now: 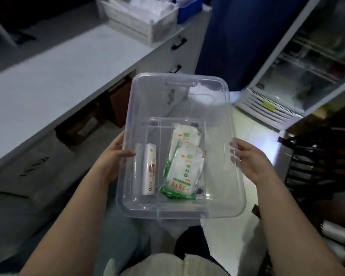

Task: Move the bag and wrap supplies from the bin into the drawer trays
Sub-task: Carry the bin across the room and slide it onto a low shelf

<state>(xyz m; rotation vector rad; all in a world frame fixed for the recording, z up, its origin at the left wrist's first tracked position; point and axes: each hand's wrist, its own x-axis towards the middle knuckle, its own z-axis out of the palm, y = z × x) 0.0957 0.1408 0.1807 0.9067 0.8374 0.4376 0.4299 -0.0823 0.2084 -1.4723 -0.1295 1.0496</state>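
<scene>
while you hold the clear plastic bin (179, 92) out in front of you, your left hand (116, 154) clamps its left wall, thumb hooked over the rim and pointing inward, fingers hidden under the outside. your right hand (249, 158) grips the right wall the same way in reverse: fingertips (234, 150) curl over the rim into the bin and the palm stays outside. both hands are closed on the bin, which hangs in the air between them, clear of the counter.

between your hands, on the bin's floor, lie the supplies. closest to your left thumb is a clear roll (138, 168), and touching it on the side away from that hand lies a white wrap roll (149, 170) with a printed label, both pointing away from you. toward your right hand, but well short of it, sit two green-and-white bag packs: the near pack (180, 176) overlaps the far pack (185, 134), which lies just beyond it.

past your left hand runs a white counter (54, 76) with a white slotted basket (141, 24) at its far end. past your right hand stands a glass-door fridge (307, 72).
</scene>
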